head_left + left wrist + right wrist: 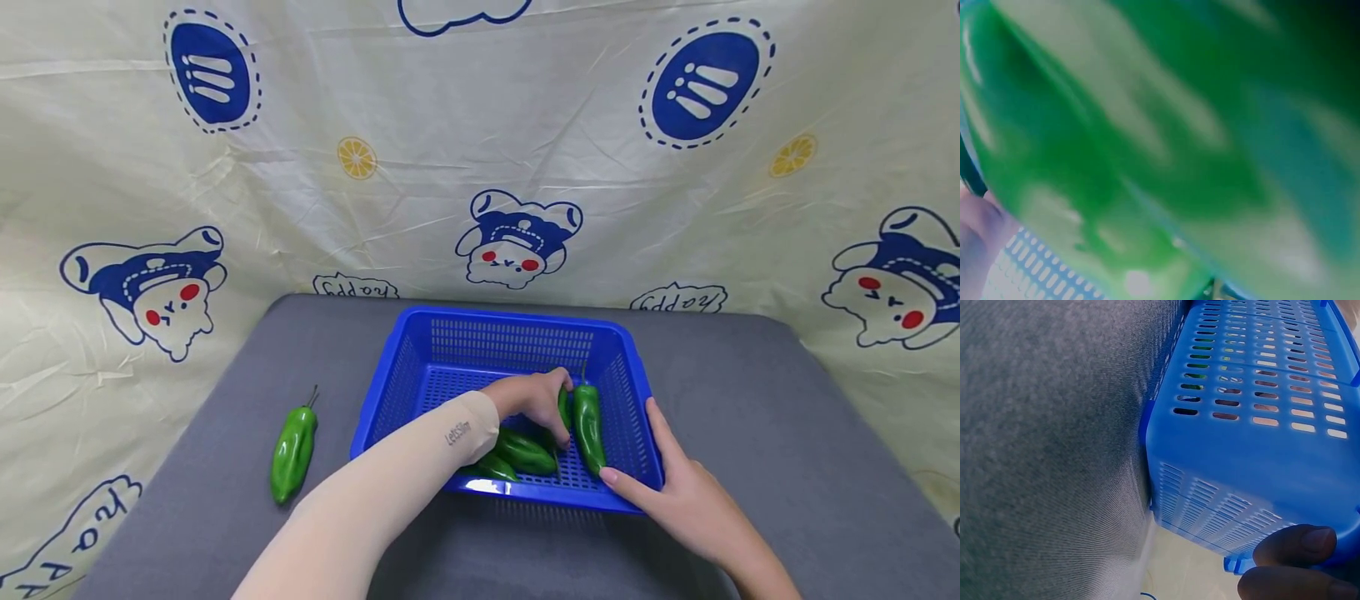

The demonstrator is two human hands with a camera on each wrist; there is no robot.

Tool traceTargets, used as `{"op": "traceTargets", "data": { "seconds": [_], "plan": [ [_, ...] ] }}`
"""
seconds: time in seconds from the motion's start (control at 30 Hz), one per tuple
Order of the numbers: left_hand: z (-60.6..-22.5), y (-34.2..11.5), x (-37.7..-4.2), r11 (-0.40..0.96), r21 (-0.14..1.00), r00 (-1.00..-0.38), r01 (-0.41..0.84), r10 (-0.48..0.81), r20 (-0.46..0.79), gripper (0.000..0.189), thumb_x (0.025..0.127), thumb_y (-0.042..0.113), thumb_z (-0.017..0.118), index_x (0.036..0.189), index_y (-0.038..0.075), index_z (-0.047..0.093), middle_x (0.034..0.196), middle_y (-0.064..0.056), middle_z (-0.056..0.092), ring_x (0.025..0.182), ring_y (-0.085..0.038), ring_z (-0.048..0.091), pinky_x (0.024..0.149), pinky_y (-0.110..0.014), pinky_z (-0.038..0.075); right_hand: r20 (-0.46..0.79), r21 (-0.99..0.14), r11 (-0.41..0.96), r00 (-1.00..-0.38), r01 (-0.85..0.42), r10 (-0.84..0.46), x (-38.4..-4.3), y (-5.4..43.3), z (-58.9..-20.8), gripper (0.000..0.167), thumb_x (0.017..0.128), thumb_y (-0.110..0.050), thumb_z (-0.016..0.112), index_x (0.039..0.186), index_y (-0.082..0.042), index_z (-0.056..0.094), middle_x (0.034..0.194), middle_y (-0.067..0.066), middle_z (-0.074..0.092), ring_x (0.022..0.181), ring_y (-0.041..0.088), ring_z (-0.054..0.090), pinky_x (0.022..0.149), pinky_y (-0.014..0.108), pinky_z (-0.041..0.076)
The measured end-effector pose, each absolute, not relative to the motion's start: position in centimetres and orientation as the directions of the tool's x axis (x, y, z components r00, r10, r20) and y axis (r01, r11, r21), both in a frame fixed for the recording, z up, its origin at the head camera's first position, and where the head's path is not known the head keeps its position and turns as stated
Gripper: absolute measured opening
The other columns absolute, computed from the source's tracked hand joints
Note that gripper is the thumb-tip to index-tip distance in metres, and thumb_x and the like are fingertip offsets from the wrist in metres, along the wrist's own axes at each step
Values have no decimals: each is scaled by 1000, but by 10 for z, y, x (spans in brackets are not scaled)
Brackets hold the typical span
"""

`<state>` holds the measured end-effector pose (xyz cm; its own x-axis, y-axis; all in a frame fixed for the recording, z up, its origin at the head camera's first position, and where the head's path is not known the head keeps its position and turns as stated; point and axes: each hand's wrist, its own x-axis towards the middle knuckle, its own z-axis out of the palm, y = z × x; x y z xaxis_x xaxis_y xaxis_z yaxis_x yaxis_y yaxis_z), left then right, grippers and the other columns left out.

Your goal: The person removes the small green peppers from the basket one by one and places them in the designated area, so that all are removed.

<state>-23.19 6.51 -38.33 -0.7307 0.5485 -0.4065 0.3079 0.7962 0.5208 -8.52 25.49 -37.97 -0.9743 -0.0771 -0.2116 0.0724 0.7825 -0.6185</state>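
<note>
A blue plastic basket (517,315) with slotted walls sits on the grey table. My left hand (534,400) reaches inside it, thumb and fingers around a green pepper (564,407) that is partly hidden by the hand. Just right of it, another long green pepper (588,427) leans along the basket's right side. More green peppers (527,454) lie under my left wrist; in the left wrist view, large blurred peppers (1085,150) fill the picture. My right hand (686,492) grips the basket's front right corner, thumb over the rim and fingers (1294,547) along the outer wall.
A single green pepper (293,454) lies on the grey tabletop (720,400), left of the basket. Behind the table hangs a pale curtain (420,92) printed with blue cartoon figures. A beige sleeve (405,475) covers the left forearm, which crosses the basket's front left.
</note>
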Motion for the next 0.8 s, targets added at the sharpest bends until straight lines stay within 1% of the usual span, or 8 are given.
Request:
{"op": "traceTargets", "data": {
  "seconds": [0.1,0.2,0.33,0.43,0.47,0.6,0.7,0.8],
  "plan": [
    [-382,63,-233,779,561,-740,281,547,-390,84,70,28,89,138,17,40,133,-5,57,122,-17,55,105,-31,44,-206,-618,783,-975,68,-78,-85,255,-380,111,90,-64,58,156,-24,-21,155,31,31,134,50,46,93,65,47],
    [-380,60,-233,776,571,-745,269,543,-387,85,70,28,90,138,17,40,130,-3,58,120,-16,55,105,-30,44,-216,-612,787,-974,76,-74,-85,255,-380,111,90,-65,58,155,-25,-22,156,31,31,134,50,45,92,65,47],
    [-378,55,-232,774,572,-734,272,551,-396,89,70,28,90,142,17,38,129,-3,57,117,-16,56,103,-31,45,-240,-606,790,-969,95,-67,-86,255,-381,112,89,-67,57,155,-25,-23,156,31,29,136,51,42,92,66,46],
    [-377,51,-233,740,617,-721,267,579,-382,90,70,24,89,142,17,36,126,-3,55,112,-16,55,100,-32,46,-246,-604,791,-967,100,-66,-86,255,-381,112,89,-67,57,154,-25,-24,156,31,28,136,52,41,93,66,46],
    [-376,49,-233,722,642,-715,259,590,-374,89,70,21,89,142,17,35,124,-3,54,109,-15,55,99,-31,46,-246,-605,790,-967,100,-66,-86,255,-381,112,89,-67,57,154,-25,-24,156,31,28,136,51,41,93,66,46],
    [-372,41,-237,648,726,-692,229,633,-347,85,73,11,84,141,17,32,100,-3,55,89,-16,54,88,-31,44,-258,-609,786,-964,110,-65,-86,255,-381,112,90,-66,57,154,-25,-25,155,31,31,135,50,43,92,64,47],
    [-367,35,-239,620,760,-688,194,638,-345,81,75,9,80,139,19,31,82,-1,51,74,-16,51,82,-32,42,-266,-610,784,-962,117,-63,-87,255,-381,112,90,-66,57,154,-25,-25,155,31,32,135,50,43,92,63,48],
    [-362,30,-239,602,780,-689,173,640,-340,76,76,8,76,136,21,31,71,2,47,65,-15,46,78,-34,43,-265,-607,786,-962,116,-62,-87,255,-381,112,90,-66,57,154,-24,-25,155,31,31,136,50,43,91,63,48]
  ]
}}
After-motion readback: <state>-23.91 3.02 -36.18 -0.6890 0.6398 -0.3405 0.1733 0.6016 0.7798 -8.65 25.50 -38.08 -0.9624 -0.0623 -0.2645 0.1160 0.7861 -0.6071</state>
